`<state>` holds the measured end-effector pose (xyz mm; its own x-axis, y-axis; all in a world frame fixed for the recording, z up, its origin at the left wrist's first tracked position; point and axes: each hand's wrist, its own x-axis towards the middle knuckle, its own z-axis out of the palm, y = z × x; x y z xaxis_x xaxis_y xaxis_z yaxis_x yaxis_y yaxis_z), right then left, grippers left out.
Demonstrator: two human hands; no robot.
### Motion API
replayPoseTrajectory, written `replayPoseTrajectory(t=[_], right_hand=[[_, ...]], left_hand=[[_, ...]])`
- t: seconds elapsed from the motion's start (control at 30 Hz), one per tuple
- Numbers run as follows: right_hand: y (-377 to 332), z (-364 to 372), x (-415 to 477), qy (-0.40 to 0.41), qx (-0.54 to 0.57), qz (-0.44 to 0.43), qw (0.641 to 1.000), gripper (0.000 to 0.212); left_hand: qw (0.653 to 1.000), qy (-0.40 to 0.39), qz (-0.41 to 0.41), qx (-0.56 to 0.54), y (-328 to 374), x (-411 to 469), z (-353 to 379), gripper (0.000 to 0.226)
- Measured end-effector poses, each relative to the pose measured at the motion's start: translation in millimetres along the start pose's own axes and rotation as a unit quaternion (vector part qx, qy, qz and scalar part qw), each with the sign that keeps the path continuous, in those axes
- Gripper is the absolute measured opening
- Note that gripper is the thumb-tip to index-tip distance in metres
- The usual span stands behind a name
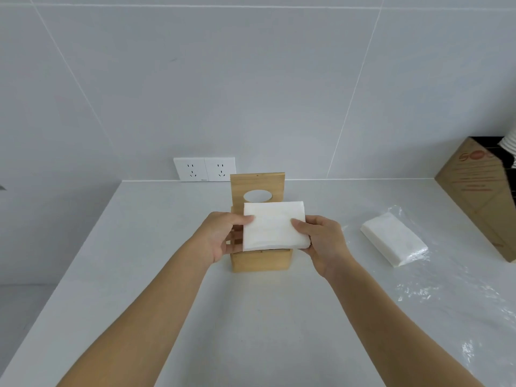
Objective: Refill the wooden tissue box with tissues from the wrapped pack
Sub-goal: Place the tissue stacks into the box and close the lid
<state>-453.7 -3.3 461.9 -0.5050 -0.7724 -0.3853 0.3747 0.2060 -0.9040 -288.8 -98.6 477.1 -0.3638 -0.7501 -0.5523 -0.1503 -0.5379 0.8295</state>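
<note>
Both forearms reach forward over the pale grey worktop (251,325), nearly symmetric, with the wrists turned a little inward. The left grip (220,236) and the right grip (321,241) each pinch one short side of the flat white stack of folded tissues (275,226), thumb on top and the other fingers below, holding it level over the open light wooden tissue box (261,261). I cannot tell if it touches the rim. To do this step well, I think the stack should go down flat and square to the opening, and be released only once inside. Behind, the wooden lid with the oval hole (240,185) stands upright. To the right, more tissues lie in the opened clear plastic wrapped pack (393,238).
</note>
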Motion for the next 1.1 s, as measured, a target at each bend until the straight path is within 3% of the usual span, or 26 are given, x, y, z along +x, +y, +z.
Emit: replayPoseTrajectory(t=[0.33,0.47,0.6,0.73,0.93,1.1], right_hand=[[6,19,14,0.018,-0.119,-0.026,0.992,0.003],[9,23,20,0.032,-0.163,-0.04,0.985,0.008],[11,26,23,0.051,-0.217,-0.061,0.973,0.015],[10,28,23,0.066,-0.292,-0.078,0.951,0.007],[11,31,24,0.08,-0.361,-0.099,0.924,0.011],[13,32,28,0.091,-0.395,-0.11,0.907,0.029]], left_hand=[[0.998,0.055,0.001,0.042,5,8,-12,0.007],[0.995,0.071,0.011,0.068,7,12,-13,0.009],[0.992,0.08,0.024,0.096,7,17,-10,0.011],[0.987,0.082,0.046,0.129,5,22,-9,0.01],[0.962,0.105,0.095,0.233,0,30,-11,0.011],[0.942,0.102,0.12,0.296,-1,30,-11,0.014]])
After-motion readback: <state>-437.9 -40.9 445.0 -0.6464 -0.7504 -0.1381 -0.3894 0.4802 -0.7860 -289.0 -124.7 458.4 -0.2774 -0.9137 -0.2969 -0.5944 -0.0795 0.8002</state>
